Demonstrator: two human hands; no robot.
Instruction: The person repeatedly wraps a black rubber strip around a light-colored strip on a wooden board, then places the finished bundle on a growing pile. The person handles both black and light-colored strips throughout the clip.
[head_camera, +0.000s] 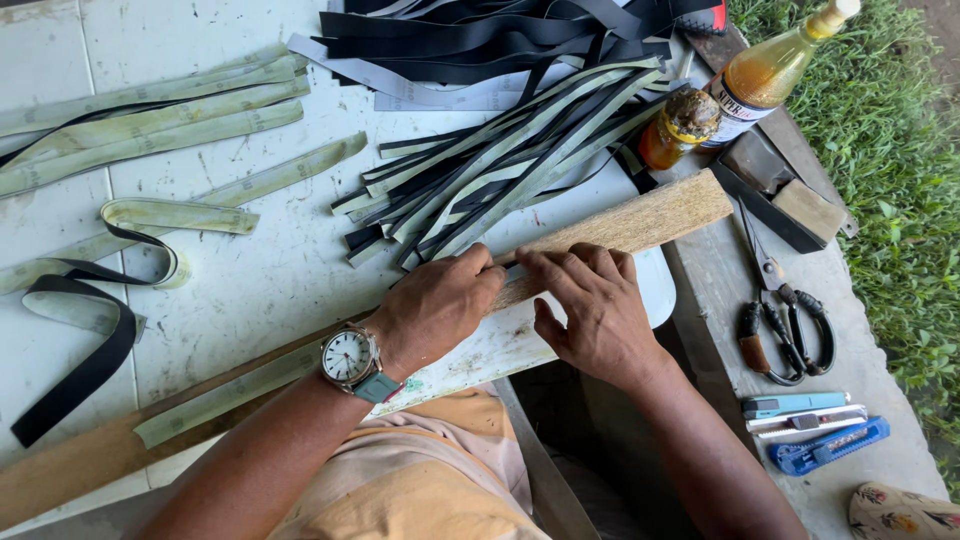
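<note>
My left hand (438, 305), with a wristwatch (350, 357) on the wrist, is closed around a small tool pressed against a long wooden plank (640, 220) that lies slanted across the white table (260, 280). The tool is mostly hidden by my fingers. My right hand (590, 300) lies flat on the plank just to the right, fingertips close to the left hand. A pale green strip (225, 395) runs along the plank below my left wrist. A fanned pile of black and green strips (500, 165) sits just beyond both hands.
Loose green strips (150, 115) and a looped black strip (85, 370) lie at the left. Black strips (480, 35) are heaped at the top. Two amber bottles (760, 70), scissors (785, 315) and utility knives (815, 430) rest on the concrete ledge at right, beside grass.
</note>
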